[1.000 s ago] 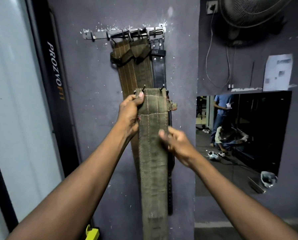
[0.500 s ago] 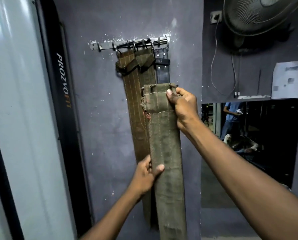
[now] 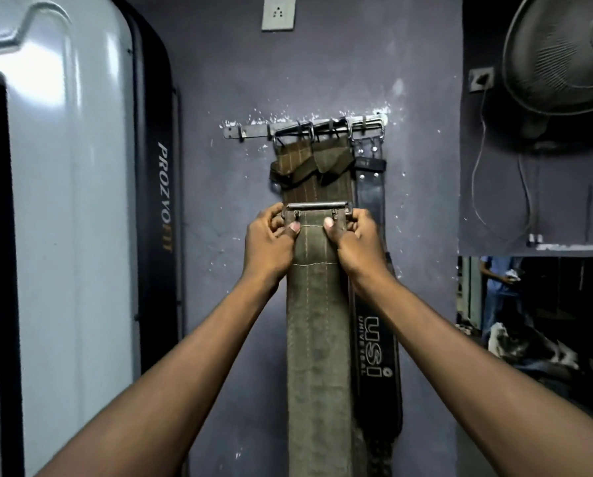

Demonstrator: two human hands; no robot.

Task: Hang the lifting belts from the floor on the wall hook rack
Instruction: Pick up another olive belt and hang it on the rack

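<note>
Head view: left hand (image 3: 271, 242) and right hand (image 3: 355, 241) each pinch the olive belt (image 3: 317, 339) at its buckle (image 3: 317, 210), held below the hook rack (image 3: 305, 129). Hanging step; next, lift buckle onto a free hook.

Both forearms are bare to the frame edge; left hand (image 3: 271, 244) and right hand (image 3: 355, 242) ungloved.

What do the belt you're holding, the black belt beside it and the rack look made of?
Held belt: looks like olive woven canvas, visible stitch lines, steel buckle. Black belt: probably leather, smooth sheen, riveted. Hook rack: bare grey metal, dull shine.
</note>
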